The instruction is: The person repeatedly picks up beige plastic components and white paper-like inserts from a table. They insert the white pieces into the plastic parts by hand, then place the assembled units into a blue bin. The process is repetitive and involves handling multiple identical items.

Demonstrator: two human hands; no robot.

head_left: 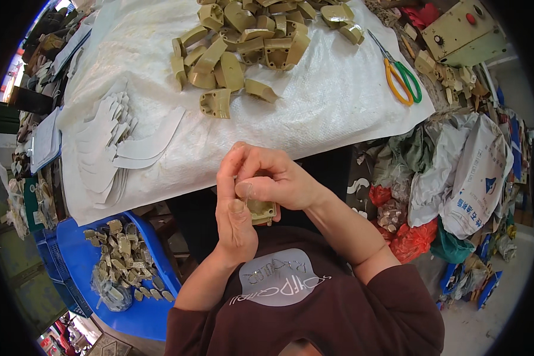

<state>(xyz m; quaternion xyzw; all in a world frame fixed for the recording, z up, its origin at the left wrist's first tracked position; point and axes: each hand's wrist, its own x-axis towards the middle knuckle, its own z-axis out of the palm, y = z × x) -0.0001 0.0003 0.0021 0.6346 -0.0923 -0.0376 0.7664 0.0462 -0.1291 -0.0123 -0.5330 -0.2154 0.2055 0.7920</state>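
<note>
Close to my body, just past the table's near edge, both hands are closed around an olive moulded piece that looks like a shoe heel. My left hand holds its left side, with the fingers upright. My right hand curls over it from the far right, its thumb laid across toward the left hand. The fingers hide most of the piece; only its near end shows. Many similar olive heels lie heaped on the white woven sheet beyond my hands, some showing small holes.
Curved white cut pieces lie stacked on the sheet's left. Scissors with orange and green handles rest at its right. A blue plastic chair at lower left holds small olive pieces. Bags and a control box are at right.
</note>
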